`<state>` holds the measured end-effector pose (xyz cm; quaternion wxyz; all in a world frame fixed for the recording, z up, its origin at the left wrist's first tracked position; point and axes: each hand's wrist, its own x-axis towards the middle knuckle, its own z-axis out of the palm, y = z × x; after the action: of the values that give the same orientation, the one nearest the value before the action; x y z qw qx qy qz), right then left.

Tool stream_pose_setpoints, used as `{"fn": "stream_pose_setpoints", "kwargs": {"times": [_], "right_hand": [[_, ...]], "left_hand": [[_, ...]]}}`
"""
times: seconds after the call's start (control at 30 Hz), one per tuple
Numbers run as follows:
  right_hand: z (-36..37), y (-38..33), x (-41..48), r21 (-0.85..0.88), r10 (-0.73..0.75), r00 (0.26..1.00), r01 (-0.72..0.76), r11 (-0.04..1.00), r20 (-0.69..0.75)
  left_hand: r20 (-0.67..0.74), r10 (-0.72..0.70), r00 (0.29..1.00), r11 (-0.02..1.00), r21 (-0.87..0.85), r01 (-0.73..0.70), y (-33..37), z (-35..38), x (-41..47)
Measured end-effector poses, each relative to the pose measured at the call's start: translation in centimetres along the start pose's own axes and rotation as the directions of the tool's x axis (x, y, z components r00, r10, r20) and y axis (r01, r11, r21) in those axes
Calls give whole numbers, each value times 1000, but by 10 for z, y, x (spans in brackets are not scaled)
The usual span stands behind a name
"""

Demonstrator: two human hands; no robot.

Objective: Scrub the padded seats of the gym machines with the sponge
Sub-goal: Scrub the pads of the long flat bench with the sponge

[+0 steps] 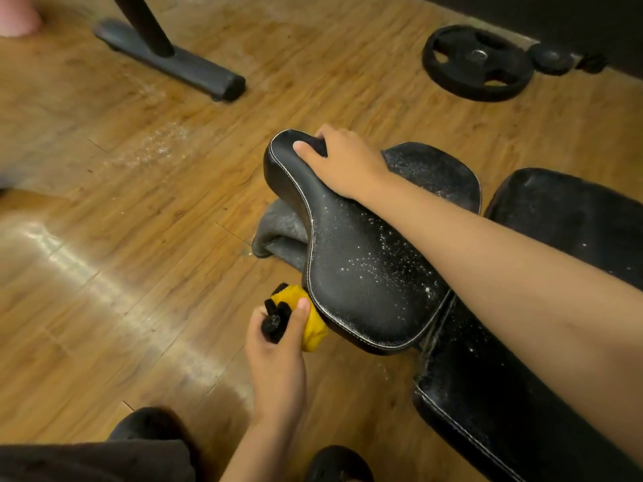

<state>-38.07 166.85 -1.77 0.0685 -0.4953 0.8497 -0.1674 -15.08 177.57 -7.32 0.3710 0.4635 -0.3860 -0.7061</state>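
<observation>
Sponge, yellow w/ black strap, sits in left hand, fingers clamped round it, against the near-left rim of padded seat, prob to scrub the edge seam. Right hand grips the seat's narrow front end, fingers curled over it, likely to steady it vs the push
</observation>
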Motion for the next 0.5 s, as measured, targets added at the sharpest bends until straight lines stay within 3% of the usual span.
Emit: {"fn": "stream_pose_setpoints", "kwargs": {"times": [0.3,0.4,0.5], "right_hand": [[-4,-1,-2,-15,0,1000,0,1000,2],[-4,-2,-4,-25,-8,1000,8,1000,0],[-4,-3,-5,-37,-5,1000,5,999,-12]], "left_hand": [[127,60,990,981,176,-82,37,40,113],[123,37,992,985,163,-57,39,42,111],[222,18,975,979,193,-62,37,26,92]]}}
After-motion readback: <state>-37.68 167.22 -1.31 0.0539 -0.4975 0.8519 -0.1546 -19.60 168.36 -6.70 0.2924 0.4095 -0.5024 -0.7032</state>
